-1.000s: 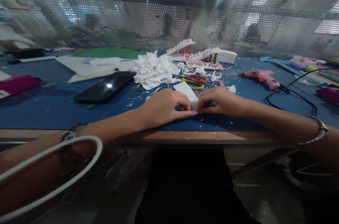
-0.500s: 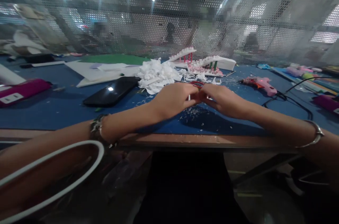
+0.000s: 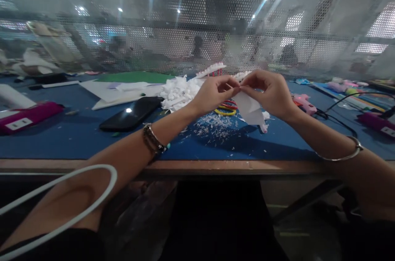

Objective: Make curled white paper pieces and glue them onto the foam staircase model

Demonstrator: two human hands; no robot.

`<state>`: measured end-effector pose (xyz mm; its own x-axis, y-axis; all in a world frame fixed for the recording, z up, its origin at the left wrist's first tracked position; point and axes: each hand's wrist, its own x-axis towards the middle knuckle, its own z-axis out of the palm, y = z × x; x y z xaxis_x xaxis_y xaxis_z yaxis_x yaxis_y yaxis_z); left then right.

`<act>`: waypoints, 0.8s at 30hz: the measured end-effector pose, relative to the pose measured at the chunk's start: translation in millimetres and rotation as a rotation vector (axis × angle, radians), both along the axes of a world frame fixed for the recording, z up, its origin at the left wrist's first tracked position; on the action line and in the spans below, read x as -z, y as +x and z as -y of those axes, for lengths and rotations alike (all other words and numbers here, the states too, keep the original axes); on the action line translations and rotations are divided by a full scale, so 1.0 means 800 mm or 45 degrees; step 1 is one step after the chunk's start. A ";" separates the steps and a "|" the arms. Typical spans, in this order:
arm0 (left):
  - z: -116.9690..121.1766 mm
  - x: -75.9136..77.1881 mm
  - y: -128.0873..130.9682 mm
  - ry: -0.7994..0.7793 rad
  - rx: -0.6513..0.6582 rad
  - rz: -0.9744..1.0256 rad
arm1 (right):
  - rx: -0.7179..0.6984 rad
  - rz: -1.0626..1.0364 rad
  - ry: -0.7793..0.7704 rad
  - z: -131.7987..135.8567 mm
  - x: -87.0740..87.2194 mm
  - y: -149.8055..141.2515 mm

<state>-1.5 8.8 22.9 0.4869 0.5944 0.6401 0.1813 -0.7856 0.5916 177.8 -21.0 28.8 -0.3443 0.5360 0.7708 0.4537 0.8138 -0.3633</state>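
Observation:
Both hands are raised above the blue table top [image 3: 61,137], pinching the top edge of a white paper piece [image 3: 250,108] that hangs down between them. My left hand [image 3: 214,93] grips it with thumb and fingertips from the left. My right hand [image 3: 270,92] grips it from the right. Small white paper bits [image 3: 212,123] lie scattered on the table below. Red and yellow scissors [image 3: 227,107] lie just behind the hands, partly hidden by them.
A black phone [image 3: 131,113] lies left of the hands, beside a heap of white paper scraps [image 3: 178,91]. A pink glue gun [image 3: 304,102] with a black cord [image 3: 342,102] sits to the right. White sheets [image 3: 108,90], magenta boxes [image 3: 27,115] and a perforated screen [image 3: 197,26] are behind.
Both hands have lifted off the table and moved farther out, carrying the white paper up with them. The paper now hangs in the air instead of lying flat.

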 end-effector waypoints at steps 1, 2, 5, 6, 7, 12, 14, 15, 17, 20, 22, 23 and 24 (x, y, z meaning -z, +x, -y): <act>0.000 0.003 -0.001 -0.043 0.022 0.015 | -0.007 0.010 0.001 0.001 0.001 0.000; 0.000 0.005 -0.002 -0.086 0.034 0.029 | -0.013 0.019 -0.004 0.001 0.001 -0.001; 0.000 0.010 -0.006 -0.224 0.058 0.055 | -0.045 0.027 -0.046 0.003 0.002 -0.003; 0.001 0.012 -0.007 -0.271 0.081 0.069 | -0.064 0.024 -0.060 0.003 0.003 -0.003; 0.001 0.013 -0.007 -0.317 0.114 0.096 | -0.086 0.014 -0.061 0.003 0.004 -0.004; 0.003 0.020 -0.003 -0.505 0.282 0.319 | -0.126 -0.040 0.079 0.003 0.010 -0.003; 0.004 0.022 0.000 -0.555 0.296 0.361 | -0.102 -0.006 0.160 0.003 0.011 -0.003; 0.004 0.023 0.000 -0.569 0.297 0.375 | -0.085 0.021 0.201 0.004 0.011 -0.002; 0.002 0.025 0.001 -0.575 0.298 0.396 | -0.051 0.089 0.271 0.005 0.010 -0.002; -0.001 0.027 0.001 -0.577 0.281 0.421 | -0.008 0.170 0.338 0.006 0.008 0.000; -0.002 0.028 0.001 -0.595 0.273 0.449 | 0.019 0.207 0.368 0.006 0.007 0.002; -0.002 0.029 0.002 -0.609 0.274 0.461 | 0.039 0.222 0.383 0.005 0.007 0.002; -0.002 0.029 0.002 -0.627 0.278 0.472 | 0.060 0.239 0.399 0.005 0.007 0.003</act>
